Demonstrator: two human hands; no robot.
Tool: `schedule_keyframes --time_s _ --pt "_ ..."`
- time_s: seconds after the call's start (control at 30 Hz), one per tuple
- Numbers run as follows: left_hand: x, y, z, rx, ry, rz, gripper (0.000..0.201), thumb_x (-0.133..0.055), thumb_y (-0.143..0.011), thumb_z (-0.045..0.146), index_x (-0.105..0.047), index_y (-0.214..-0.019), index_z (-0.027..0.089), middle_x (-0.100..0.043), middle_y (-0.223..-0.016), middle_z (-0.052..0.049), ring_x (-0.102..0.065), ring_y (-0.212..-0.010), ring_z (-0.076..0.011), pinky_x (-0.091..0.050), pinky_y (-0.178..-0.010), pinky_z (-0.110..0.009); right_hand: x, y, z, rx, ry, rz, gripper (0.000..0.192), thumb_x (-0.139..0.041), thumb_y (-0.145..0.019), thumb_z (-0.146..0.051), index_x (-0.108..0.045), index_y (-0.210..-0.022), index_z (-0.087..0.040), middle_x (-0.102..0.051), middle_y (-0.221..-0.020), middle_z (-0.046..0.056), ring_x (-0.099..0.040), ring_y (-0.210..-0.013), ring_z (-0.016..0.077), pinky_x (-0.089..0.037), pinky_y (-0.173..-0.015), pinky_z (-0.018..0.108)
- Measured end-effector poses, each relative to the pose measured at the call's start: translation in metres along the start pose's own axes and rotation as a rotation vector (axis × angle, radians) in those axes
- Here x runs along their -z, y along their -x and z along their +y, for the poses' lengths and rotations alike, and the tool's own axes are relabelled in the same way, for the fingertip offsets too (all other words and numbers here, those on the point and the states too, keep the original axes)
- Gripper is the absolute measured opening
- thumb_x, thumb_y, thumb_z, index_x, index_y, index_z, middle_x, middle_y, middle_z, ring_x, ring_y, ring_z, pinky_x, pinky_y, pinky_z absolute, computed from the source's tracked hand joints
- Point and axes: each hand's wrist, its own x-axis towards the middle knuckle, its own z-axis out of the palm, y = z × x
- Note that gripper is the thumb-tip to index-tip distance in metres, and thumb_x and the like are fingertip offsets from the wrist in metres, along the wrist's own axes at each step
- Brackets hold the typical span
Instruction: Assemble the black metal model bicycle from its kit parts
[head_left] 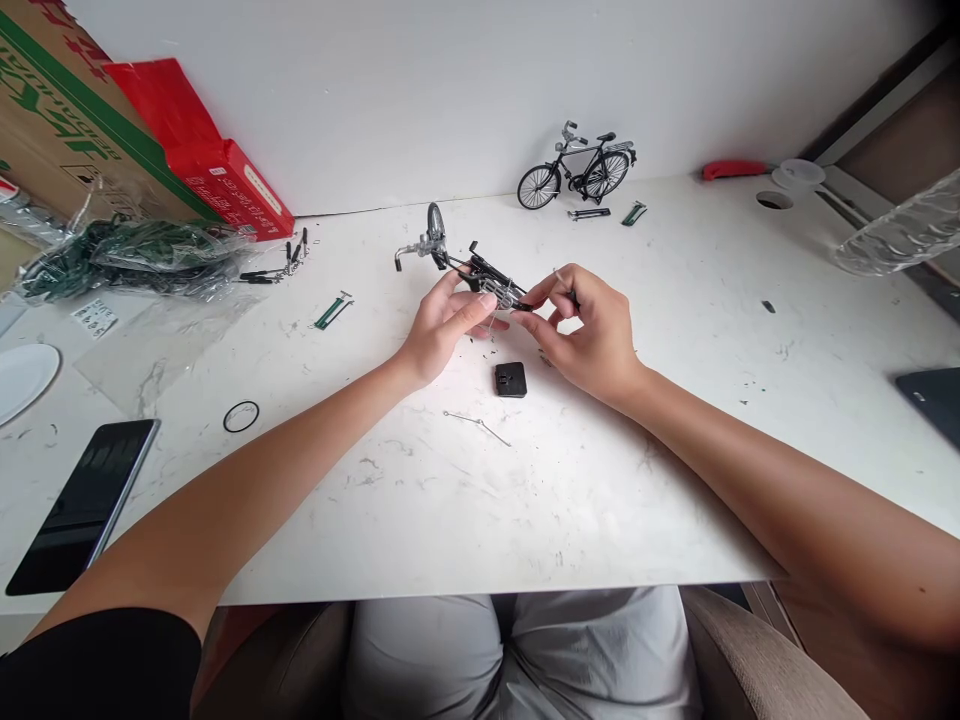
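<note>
Item: half-built black metal miniature bicycle frame (pixel 480 272), above the white marble-look tabletop (pixel 420 500), pinched closed-fingered by left hand (pixel 442 330) and right hand (pixel 589 335); risk: thin silver wire at right fingertips could slip, bend.

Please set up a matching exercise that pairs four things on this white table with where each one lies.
Things:
1. finished model bicycle
2. phone
3. black rubber ring
4. half-built bicycle frame

Places:
A. near the left front edge of the table, screen dark
B. held between the left hand and the right hand
C. standing at the back by the wall
D. flat on the table, just beyond the phone

Pairs: 1-C, 2-A, 3-D, 4-B
</note>
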Motion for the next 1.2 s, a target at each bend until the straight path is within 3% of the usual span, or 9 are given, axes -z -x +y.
schedule_keyframes --time_s 0.23,0.53,0.63,0.87,1.0,1.1,1.2 --pt "-0.001 0.000 -0.001 0.017 -0.035 0.032 0.076 -0.078 -0.094 0.060 -0.052 -0.156 0.023 -0.083 -0.110 -0.010 -0.083 -0.092 -0.0250 -0.062 -0.082 -0.038 -0.006 -0.002 -0.002 -0.179 -0.173 0.057 0.046 -0.074 -0.097 -0.070 -0.053 -0.104 -0.029 -0.069 -0.107 0.008 -0.069 -0.102 0.0266 -0.061 -0.070 0.040" --pt "-0.003 -0.001 -0.003 0.001 -0.115 0.147 0.064 -0.083 -0.093 0.056 -0.055 -0.143 0.026 -0.077 -0.111 -0.006 -0.078 -0.079 -0.0174 -0.061 -0.072 -0.032 -0.009 -0.007 0.006 -0.204 -0.278 0.069 0.047 -0.067 -0.101 -0.073 -0.047 -0.101 -0.029 -0.063 -0.108 0.008 -0.065 -0.091 0.0231 -0.061 -0.062 0.039" --pt "-0.005 -0.002 -0.003 0.006 -0.120 0.138 0.057 -0.081 -0.094 0.061 -0.059 -0.133 0.026 -0.076 -0.115 -0.007 -0.080 -0.085 -0.0182 -0.063 -0.075 -0.031 -0.008 -0.009 0.009 -0.199 -0.258 0.069 0.047 -0.064 -0.102 -0.073 -0.047 -0.103 -0.030 -0.064 -0.106 0.008 -0.063 -0.088 0.0225 -0.061 -0.063 0.040" --pt "-0.003 -0.004 -0.001 -0.035 -0.030 0.101 0.054 -0.082 -0.092 0.065 -0.067 -0.120 0.022 -0.081 -0.110 -0.012 -0.079 -0.114 -0.0292 -0.066 -0.095 -0.042 -0.010 -0.005 0.006 -0.229 -0.262 -0.012 0.048 -0.072 -0.098 -0.069 -0.046 -0.103 -0.030 -0.066 -0.104 0.007 -0.066 -0.093 0.0241 -0.059 -0.062 0.038" --pt "-0.001 -0.005 -0.002 -0.047 -0.012 0.113 0.053 -0.086 -0.089 0.063 -0.070 -0.116 0.020 -0.082 -0.110 -0.012 -0.080 -0.112 -0.0278 -0.066 -0.097 -0.042 -0.006 -0.004 0.008 -0.113 -0.127 0.008 0.040 -0.070 -0.102 -0.062 -0.049 -0.102 -0.029 -0.066 -0.115 0.010 -0.066 -0.107 0.0273 -0.060 -0.068 0.040" --pt "-0.002 -0.005 -0.002 -0.028 -0.028 0.124 0.050 -0.086 -0.090 0.063 -0.073 -0.114 0.021 -0.083 -0.109 -0.011 -0.081 -0.105 -0.0261 -0.067 -0.090 -0.040 0.001 -0.006 0.009 0.050 0.014 0.069 0.027 -0.068 -0.105 -0.050 -0.051 -0.102 -0.029 -0.064 -0.125 0.013 -0.063 -0.119 0.0333 -0.060 -0.084 0.050" --pt "-0.002 -0.005 -0.002 -0.007 -0.045 0.119 0.047 -0.085 -0.091 0.061 -0.074 -0.112 0.021 -0.084 -0.106 -0.010 -0.081 -0.098 -0.0247 -0.066 -0.084 -0.038 0.007 -0.008 0.007 0.129 0.087 0.036 0.018 -0.067 -0.107 -0.041 -0.053 -0.103 -0.030 -0.068 -0.122 0.013 -0.059 -0.128 0.0369 -0.057 -0.098 0.059"
